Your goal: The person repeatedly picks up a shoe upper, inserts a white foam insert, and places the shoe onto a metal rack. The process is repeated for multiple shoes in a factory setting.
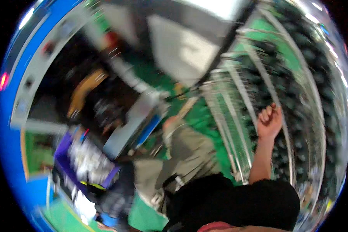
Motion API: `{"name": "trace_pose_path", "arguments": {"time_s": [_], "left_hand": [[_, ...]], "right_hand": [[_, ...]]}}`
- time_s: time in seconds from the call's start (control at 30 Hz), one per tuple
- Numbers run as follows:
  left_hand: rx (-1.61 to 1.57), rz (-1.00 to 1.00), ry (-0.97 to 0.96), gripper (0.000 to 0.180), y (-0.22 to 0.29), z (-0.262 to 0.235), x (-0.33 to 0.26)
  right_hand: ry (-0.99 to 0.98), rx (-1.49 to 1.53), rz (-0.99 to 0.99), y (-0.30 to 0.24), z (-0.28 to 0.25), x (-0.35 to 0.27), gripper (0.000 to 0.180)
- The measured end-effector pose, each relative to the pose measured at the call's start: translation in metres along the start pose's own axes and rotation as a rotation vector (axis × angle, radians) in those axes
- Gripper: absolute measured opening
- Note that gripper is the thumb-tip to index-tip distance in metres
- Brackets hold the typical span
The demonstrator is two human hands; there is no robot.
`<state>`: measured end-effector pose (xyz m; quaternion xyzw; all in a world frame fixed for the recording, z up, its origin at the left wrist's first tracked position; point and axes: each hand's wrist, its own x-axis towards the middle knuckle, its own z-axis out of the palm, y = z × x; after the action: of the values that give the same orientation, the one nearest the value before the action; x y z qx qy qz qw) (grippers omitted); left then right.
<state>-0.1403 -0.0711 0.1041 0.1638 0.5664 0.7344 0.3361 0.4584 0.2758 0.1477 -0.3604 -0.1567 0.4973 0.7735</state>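
Note:
My right hand (270,123) is raised in front of the wire rack at the right, its bare forearm coming up from a black sleeve. The fingers are curled closed, and a small dark spot shows at the fingertips; what it is, if anything, is too blurred to name. Behind the hand are the rack's pale metal bars (241,91) and many dark rounded pieces (294,85) packed close together. My left hand cannot be made out. A bit of skin shows at the lower left edge beside something blue (110,220); whose it is I cannot tell.
At the left, a machine with a dark opening has a grey metal ledge (127,123) and a yellow-brown curved part (83,92). Below it sits a purple bin (63,149) of whitish material (89,160). Khaki trouser legs (193,149) stand over the green floor (216,135). A pale panel (181,46) rises beyond.

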Motion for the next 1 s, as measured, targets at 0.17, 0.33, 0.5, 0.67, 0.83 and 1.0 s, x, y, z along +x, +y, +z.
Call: {"name": "trace_pose_path", "arguments": {"time_s": [0.17,0.33,0.5,0.67,0.83,1.0], "left_hand": [[0.005,0.255,0.382,0.049,0.109,-0.112,-0.026],[0.922,-0.005,0.752,0.031,0.055,-0.279,-0.027],[1.726,0.181,0.707,0.033,0.036,-0.247,0.038],[1.486,0.234,0.310,0.072,0.065,-0.248,0.192],[1.196,0.224,0.446,0.106,0.064,-0.360,0.376],[1.447,0.228,1.032,0.094,-0.006,-0.297,0.422]], "right_hand": [[-0.433,-0.630,0.463,0.177,0.073,-0.080,0.029],[-1.238,-0.898,-0.483,0.321,0.173,-0.171,0.012],[-1.303,-1.072,-1.052,0.408,0.187,-0.180,0.039],[-1.259,-1.078,-1.046,0.423,0.174,-0.176,0.047],[-1.336,-1.104,-1.057,0.424,0.182,-0.185,0.044],[-1.315,-1.143,-1.103,0.425,0.177,-0.181,0.045]]}}
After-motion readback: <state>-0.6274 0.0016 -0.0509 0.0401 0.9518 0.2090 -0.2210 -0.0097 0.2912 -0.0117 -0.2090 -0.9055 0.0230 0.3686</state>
